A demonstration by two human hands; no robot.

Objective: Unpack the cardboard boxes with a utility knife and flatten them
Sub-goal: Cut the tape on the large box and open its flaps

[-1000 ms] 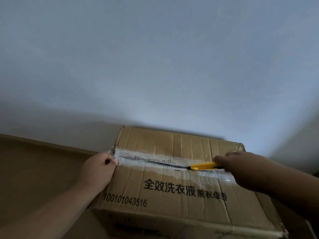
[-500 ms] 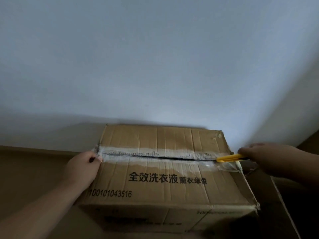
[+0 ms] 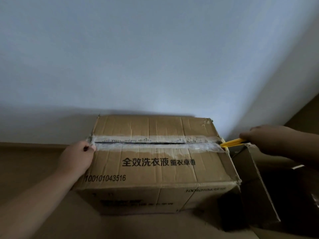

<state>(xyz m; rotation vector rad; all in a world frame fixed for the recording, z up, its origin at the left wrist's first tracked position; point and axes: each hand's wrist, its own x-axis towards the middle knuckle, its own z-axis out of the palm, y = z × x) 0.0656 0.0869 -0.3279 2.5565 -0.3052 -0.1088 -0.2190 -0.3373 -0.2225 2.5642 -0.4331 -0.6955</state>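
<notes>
Nearest us, our left hand (image 3: 78,156) lay at the left end of the cardboard box (image 3: 155,163), fingers curled over its top left edge by the end of the taped seam (image 3: 155,144), pressing there and clasping nothing else. Further right, our right hand (image 3: 269,140) was clenched around the yellow utility knife (image 3: 232,143), whose long axis ran nearly level, tip toward the left and meeting the seam's right end at the box's right edge. Along the seam a dark slit showed between the two top flaps, running left to right across the middle of the frame. Lower right, a second open box (image 3: 259,195) stood just beside the first, its flap close under the knife. Left of the box we had bare brown surface (image 3: 25,161). Beyond the box's far edge rose a pale wall (image 3: 155,57).
</notes>
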